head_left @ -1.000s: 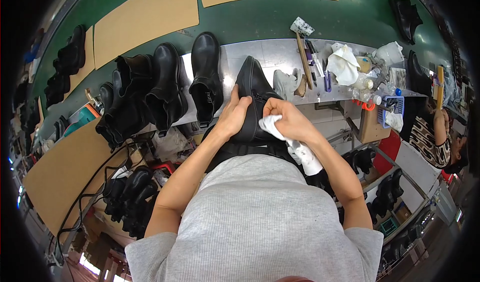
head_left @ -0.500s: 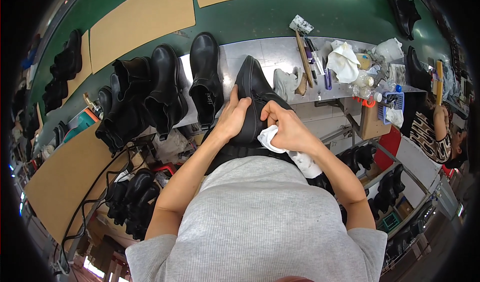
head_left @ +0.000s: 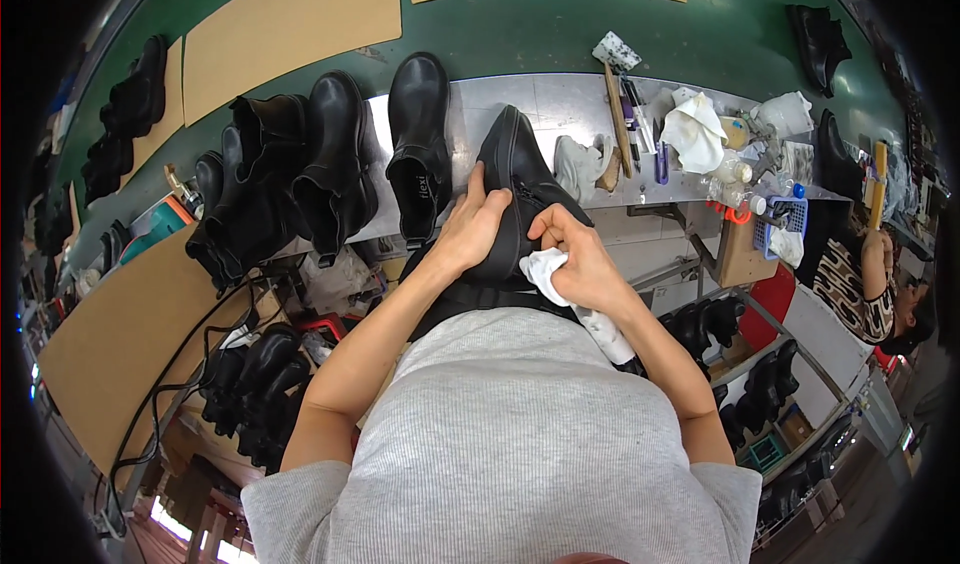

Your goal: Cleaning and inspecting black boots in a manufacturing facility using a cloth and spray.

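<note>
A black ankle boot (head_left: pixel 512 149) lies on its side in front of my body, its toe pointing away over the bench edge. My left hand (head_left: pixel 472 226) is closed on the boot's left edge, along the sole. My right hand (head_left: pixel 585 264) has its fingers curled in at the boot's side, beside what looks like a zip. Bunched in the lower fingers of that hand is a white cloth (head_left: pixel 541 270), whose loose end trails down beside my forearm. The right fingertips are partly hidden, so I cannot tell whether they pinch a zip pull.
Several black boots (head_left: pixel 418 99) stand to the left on the metal bench. Right of the boot lie crumpled grey cloth (head_left: pixel 578 167), a wooden-handled brush (head_left: pixel 617 119), pens, white rags (head_left: pixel 694 134), bottles and a blue basket (head_left: pixel 786 226). Another person (head_left: pixel 868 274) sits at the far right.
The whole view has shifted slightly, with the bench things now a little farther right and higher. Both hands keep nearly the same hold on the boot.
</note>
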